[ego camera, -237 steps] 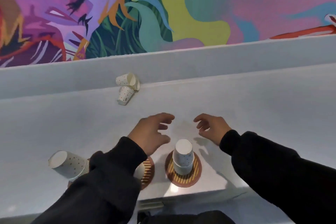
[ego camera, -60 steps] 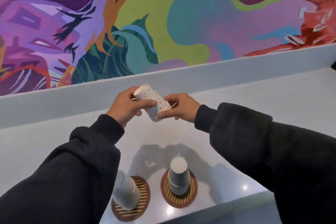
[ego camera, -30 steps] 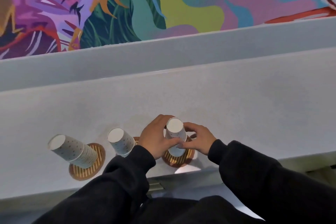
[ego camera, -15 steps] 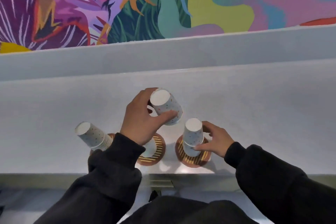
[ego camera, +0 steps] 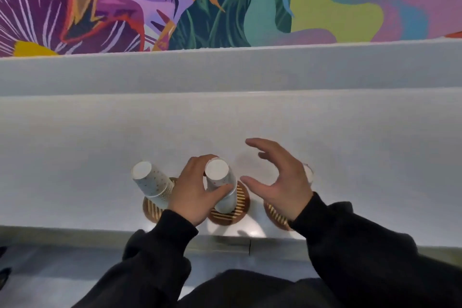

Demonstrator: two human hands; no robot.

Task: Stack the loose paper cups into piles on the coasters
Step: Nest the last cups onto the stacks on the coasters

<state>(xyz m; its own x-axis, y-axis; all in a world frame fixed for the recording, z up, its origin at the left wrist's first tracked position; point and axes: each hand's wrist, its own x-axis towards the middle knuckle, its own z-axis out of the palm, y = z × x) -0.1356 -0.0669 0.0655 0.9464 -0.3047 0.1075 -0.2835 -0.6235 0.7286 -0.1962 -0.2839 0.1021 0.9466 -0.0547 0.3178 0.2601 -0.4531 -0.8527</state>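
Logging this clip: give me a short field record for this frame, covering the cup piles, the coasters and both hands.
left pile: upturned cups on the left coaster, untouched
middle pile: on the middle coaster, gripped by the left hand
right pile: mostly hidden behind the right hand; only a sliver shows
right hand: open, fingers spread, holding nothing
right coaster: partly visible below the right hand
surface: pale counter

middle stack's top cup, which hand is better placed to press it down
Left, probably: the left grip is curled round the top cup over the middle coaster; the right grip hovers open beside it, holding nothing.
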